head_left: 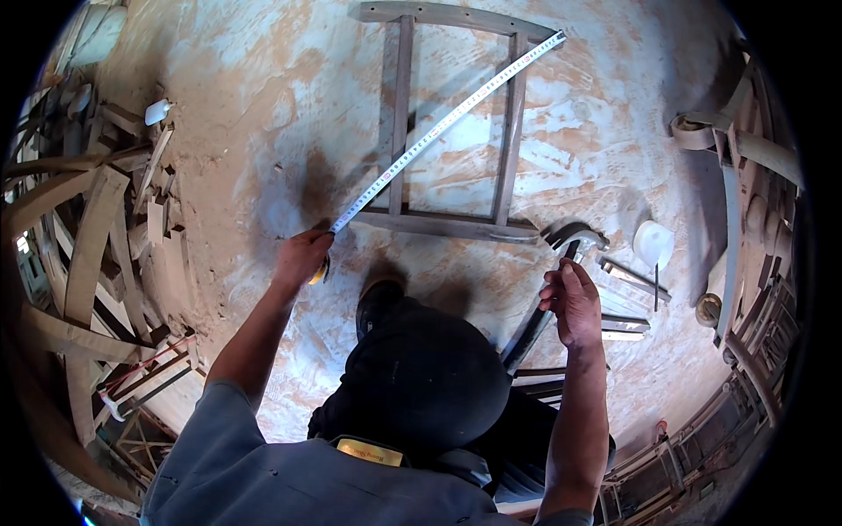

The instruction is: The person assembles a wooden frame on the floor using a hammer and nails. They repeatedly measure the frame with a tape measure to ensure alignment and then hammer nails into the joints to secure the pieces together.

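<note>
My left hand [303, 259] is closed around a tape measure [317, 270], whose yellow case shows only in part below the fingers. Its white blade [447, 125] runs out diagonally over a dark wooden frame [509, 131] lying on the floor. The blade's end tip reaches the frame's far right corner; my hand is just off its near left corner. My right hand [574, 302] has curled fingers and overlaps the handle of a claw hammer [524, 337]. Whether those fingers grip anything is hidden. The hammer's head points away, close to the frame's near right corner.
A white round container [653, 244] with a thin dark stick sits to the right, near wood strips [624, 326]. Curved wooden pieces [83, 263] pile up on the left beside a small white bottle [158, 111]. More wooden parts [763, 219] stack along the right.
</note>
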A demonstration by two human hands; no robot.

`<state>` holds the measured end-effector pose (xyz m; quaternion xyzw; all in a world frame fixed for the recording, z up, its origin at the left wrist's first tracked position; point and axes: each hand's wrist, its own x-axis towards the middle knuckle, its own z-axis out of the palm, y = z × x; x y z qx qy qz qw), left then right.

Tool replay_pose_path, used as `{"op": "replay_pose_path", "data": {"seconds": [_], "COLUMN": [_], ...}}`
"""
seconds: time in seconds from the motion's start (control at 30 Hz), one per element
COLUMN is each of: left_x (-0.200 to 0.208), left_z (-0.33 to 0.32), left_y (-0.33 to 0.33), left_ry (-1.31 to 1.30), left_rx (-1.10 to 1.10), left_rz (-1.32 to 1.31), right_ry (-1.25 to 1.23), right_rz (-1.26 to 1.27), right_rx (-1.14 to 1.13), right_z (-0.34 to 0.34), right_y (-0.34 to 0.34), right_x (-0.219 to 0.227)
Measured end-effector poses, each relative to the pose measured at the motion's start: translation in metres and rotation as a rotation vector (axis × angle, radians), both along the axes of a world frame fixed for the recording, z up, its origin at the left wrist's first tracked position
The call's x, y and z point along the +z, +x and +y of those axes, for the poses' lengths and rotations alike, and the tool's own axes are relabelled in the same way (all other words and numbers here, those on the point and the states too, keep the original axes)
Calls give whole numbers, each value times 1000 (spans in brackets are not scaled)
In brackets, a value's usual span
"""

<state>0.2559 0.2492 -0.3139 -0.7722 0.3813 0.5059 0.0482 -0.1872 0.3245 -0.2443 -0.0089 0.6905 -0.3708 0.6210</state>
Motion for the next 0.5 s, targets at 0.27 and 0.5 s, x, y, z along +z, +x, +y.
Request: {"op": "replay_pose_path", "data": {"seconds": [0.27,0.5], "left_x": [1,-10], "left_z": [2,8], "left_y": [-5,2], "left_ry": [1,6], "left_rx": [56,17], "left_rz": [67,68], "right_ry": [-5,3], "right_rz": [-22,-18], "right_rx": [-1,3], "right_z": [1,0], "right_y": [4,7], "right_x": [-4,-4]}}
